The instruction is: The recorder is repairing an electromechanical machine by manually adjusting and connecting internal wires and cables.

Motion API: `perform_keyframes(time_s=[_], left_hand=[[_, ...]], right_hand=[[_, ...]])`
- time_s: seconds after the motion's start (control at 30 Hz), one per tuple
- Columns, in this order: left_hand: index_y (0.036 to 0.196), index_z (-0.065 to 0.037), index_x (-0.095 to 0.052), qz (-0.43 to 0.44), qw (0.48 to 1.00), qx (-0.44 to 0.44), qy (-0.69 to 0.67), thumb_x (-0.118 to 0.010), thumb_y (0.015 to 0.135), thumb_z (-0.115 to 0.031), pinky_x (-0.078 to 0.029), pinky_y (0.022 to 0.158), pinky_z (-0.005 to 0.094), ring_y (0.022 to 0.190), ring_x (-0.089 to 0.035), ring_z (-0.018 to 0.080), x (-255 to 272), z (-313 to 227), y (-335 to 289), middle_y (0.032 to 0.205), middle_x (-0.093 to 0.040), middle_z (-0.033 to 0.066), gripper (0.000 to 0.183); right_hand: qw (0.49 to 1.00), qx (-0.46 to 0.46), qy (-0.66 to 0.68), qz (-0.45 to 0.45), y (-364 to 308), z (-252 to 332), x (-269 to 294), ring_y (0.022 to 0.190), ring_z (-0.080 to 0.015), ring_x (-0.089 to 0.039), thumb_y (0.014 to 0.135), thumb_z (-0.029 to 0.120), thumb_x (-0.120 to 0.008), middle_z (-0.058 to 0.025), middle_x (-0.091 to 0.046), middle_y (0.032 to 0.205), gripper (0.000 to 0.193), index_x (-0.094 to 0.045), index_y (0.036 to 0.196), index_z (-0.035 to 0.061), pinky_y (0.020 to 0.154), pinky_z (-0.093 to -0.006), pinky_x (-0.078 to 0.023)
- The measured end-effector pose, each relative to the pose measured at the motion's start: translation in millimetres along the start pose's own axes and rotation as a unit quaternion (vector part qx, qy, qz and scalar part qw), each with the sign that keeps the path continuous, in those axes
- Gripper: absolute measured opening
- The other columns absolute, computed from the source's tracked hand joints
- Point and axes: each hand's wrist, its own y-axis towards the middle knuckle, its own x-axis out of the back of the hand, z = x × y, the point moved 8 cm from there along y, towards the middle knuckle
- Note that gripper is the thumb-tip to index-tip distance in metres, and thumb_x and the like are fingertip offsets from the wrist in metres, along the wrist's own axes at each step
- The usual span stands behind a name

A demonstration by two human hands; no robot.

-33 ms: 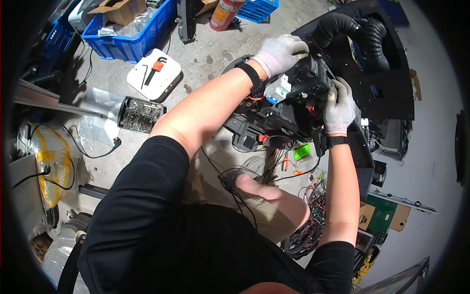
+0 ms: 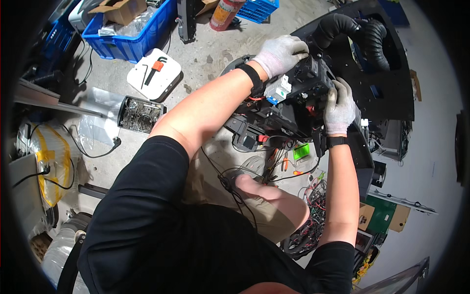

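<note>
Both hands wear pale, thin work gloves. My left hand [image 2: 280, 55] has its fingers curled over the far left edge of a black boxy machine part [image 2: 317, 73]. Its fingertips are partly out of sight there. Against the right side of the same part, my right hand [image 2: 339, 108] grips with the thumb in front and the fingers bent over the edge. A small white-and-blue switch block [image 2: 278, 91] sits just below my left hand. Under the part is a black frame [image 2: 274, 122] with cables and a small dark-screened module [image 2: 248, 142].
A black panel with a corrugated hose [image 2: 376, 44] stands beyond. Cable bundles [image 2: 313, 220] and orange-handled pliers [image 2: 285, 163] lie near my knee. On the left are a white lid [image 2: 161, 83] bearing hex keys, a tray of screws [image 2: 139, 115] and a blue crate [image 2: 117, 46].
</note>
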Motion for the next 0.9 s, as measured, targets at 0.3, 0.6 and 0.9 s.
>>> perform_keyframes(time_s=[0.3,0.6,0.9], left_hand=[[0.097,-0.014,-0.075,0.010,0.995,0.083,-0.054,-0.070,0.090,-0.031,-0.055,0.084,0.0415,0.097,-0.069,0.0309,0.7,1.4,-1.1,0.097,-0.072,0.0079,0.018],[0.096,-0.014,-0.074,-0.011,0.999,-0.011,-0.043,-0.070,0.091,-0.027,-0.056,0.082,0.0401,0.095,-0.069,0.0300,1.1,-0.3,-2.6,0.095,-0.072,0.0072,0.015],[0.101,-0.016,-0.073,0.016,0.998,-0.054,0.011,-0.071,0.087,-0.021,-0.056,0.085,0.0405,0.100,-0.067,0.0285,1.1,-3.6,6.4,0.100,-0.070,0.0044,0.015]], right_hand=[[1.000,-0.003,0.002,-0.004,-0.5,-2.1,-0.1,0.112,-0.0353,-0.065,0.098,0.035,-0.060,-0.0117,-0.067,0.129,0.032,-0.071,0.115,0.0108,0.095,-0.0445,-0.050],[1.000,0.004,0.006,-0.001,-1.3,1.1,0.9,0.112,-0.0359,-0.065,0.098,0.031,-0.060,-0.0134,-0.067,0.128,0.030,-0.070,0.115,0.0090,0.095,-0.0438,-0.050],[1.000,0.014,0.007,-0.001,0.3,0.7,1.7,0.111,-0.0361,-0.065,0.099,0.032,-0.058,-0.0141,-0.067,0.128,0.031,-0.070,0.116,0.0087,0.095,-0.0437,-0.050]])
